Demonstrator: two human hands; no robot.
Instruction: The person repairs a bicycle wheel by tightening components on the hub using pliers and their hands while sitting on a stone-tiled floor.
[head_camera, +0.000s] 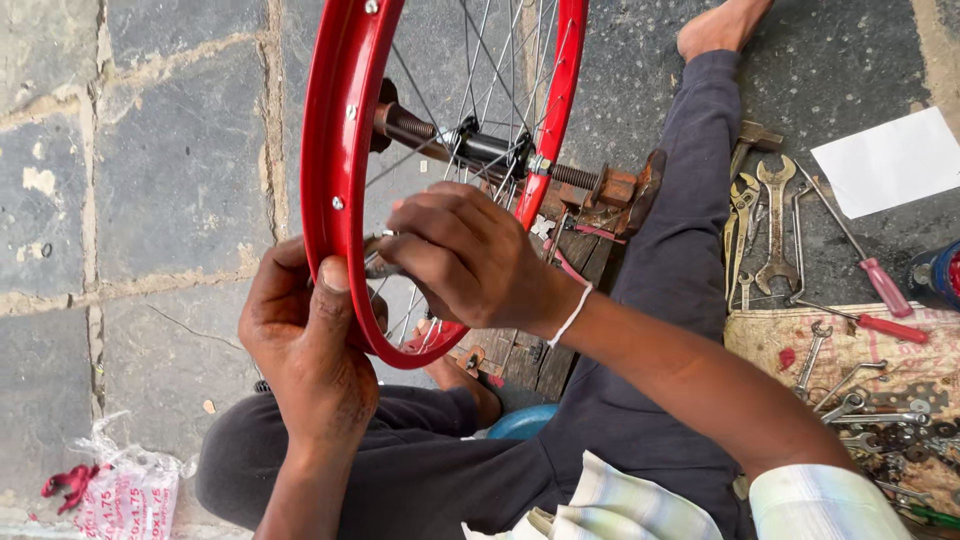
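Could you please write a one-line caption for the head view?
Left hand steadies a red wheel rim while the right hand works at its spokes.

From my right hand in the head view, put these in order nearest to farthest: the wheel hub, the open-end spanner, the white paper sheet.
Measured from the right hand:
1. Wheel hub, just above the hand, inside the red rim.
2. Open-end spanner, on the ground to the right, past the leg.
3. White paper sheet, far right, beyond the spanner.

Grey stone-slab floor (160, 170) with spanners (775, 225), red-handled screwdrivers (885, 285), white paper (890, 160), plastic packet (125, 495).
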